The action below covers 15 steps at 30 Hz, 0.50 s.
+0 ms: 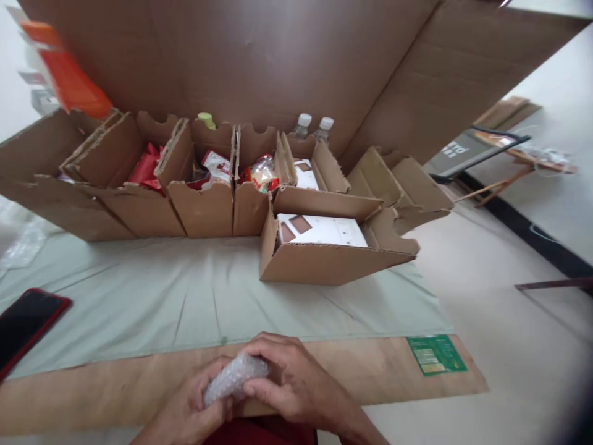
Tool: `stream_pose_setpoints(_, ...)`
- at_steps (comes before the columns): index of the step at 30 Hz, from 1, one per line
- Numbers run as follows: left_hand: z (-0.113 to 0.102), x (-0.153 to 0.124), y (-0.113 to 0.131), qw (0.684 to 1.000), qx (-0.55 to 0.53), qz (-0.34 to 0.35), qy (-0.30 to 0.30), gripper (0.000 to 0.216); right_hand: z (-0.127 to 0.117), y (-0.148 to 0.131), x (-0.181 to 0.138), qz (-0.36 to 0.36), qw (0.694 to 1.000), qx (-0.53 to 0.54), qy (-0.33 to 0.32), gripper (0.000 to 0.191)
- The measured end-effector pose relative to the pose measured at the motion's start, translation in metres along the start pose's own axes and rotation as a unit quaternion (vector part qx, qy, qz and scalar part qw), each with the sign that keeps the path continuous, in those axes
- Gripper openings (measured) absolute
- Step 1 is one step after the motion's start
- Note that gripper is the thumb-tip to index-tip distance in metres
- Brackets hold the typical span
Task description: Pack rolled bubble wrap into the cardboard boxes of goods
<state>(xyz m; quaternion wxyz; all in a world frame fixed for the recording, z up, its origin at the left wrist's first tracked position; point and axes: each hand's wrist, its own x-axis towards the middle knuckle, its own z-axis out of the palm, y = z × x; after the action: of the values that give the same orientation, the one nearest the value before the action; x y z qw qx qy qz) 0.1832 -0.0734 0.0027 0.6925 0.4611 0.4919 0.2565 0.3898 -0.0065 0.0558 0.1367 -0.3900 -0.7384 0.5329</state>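
Observation:
A small bundle of bubble wrap (235, 378) is held between both hands over the near edge of the table. My left hand (192, 398) grips its left end, thumb and fingers curled round it. My right hand (290, 377) has thumb and fingers closed on the right end. Whatever lies inside the wrap cannot be made out. Beyond the hands stands a cardboard bin (315, 264) turned sideways, with a white box (331, 232) with brown squares lying in it.
A row of cardboard bins (208, 213) holds several packets before a tall cardboard panel (259, 62). Two white-capped bottles (303, 125) stand behind. A red-edged phone (30, 321) lies left, a green card (435, 354) right. Bubble wrap (23, 238) rests at far left.

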Motion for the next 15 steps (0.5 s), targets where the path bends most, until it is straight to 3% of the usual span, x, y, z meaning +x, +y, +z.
stream_pose_setpoints(4,-0.002,0.006,-0.007,0.997,-0.036,0.000,-0.062,0.033,-0.031,-0.011,-0.017,-0.039,0.997,-0.063,0.033,0.016)
stream_pose_setpoints(7,-0.010,0.014,-0.014,0.994,-0.095,0.010,-0.060,0.051,-0.095,-0.036,-0.036,-0.064,0.983,-0.035,0.169,0.011)
stream_pose_setpoints(8,-0.013,0.017,-0.017,0.993,-0.107,0.016,-0.041,0.055,-0.122,-0.043,-0.040,-0.068,0.968,-0.014,0.242,0.011)
stream_pose_setpoints(11,-0.014,0.028,-0.023,0.994,-0.101,0.034,0.032,0.057,-0.196,-0.051,-0.042,-0.087,0.882,0.035,0.462,0.023)
stream_pose_setpoints(13,-0.009,0.032,-0.025,0.993,-0.078,0.037,0.084,0.054,-0.229,-0.046,-0.037,-0.063,0.848,-0.019,0.525,0.038)
stream_pose_setpoints(15,-0.002,0.033,-0.026,0.990,-0.050,0.051,0.123,0.051,-0.243,-0.039,-0.031,0.006,0.825,-0.187,0.533,0.050)
